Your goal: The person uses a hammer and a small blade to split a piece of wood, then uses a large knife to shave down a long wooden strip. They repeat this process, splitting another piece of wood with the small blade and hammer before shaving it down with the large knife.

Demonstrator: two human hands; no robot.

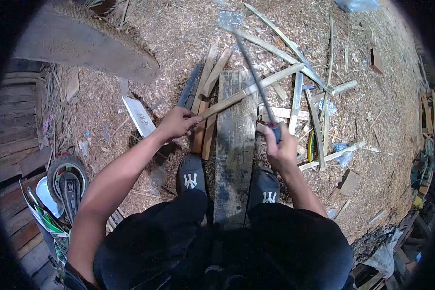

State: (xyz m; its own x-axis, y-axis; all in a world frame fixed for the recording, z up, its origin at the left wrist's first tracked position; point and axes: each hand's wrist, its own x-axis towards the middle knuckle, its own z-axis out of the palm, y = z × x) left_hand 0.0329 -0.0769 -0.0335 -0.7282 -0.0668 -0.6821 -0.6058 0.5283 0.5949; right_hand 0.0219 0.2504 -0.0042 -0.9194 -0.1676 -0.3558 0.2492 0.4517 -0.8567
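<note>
My left hand (180, 123) grips the near end of a narrow wooden strip (227, 102), fingers closed around it. The strip slants up to the right across a worn plank (235, 150) that lies lengthwise between my feet. In my closed right hand (281, 150) is the dark handle of a long-bladed knife (253, 67). Its thin blade points away from me and crosses over the strip in this view, right of the plank. Left of the plank, close by my left hand, are several wood pieces (210, 84) and a bluish flat blade (189, 87).
Long wooden strips (275, 36) and short offcuts lie scattered on the chip-covered ground (372, 121) to the right. A large board (87, 46) juts in at upper left. A small wheel (67, 176) stands at lower left. Both slippered feet (191, 171) flank the plank.
</note>
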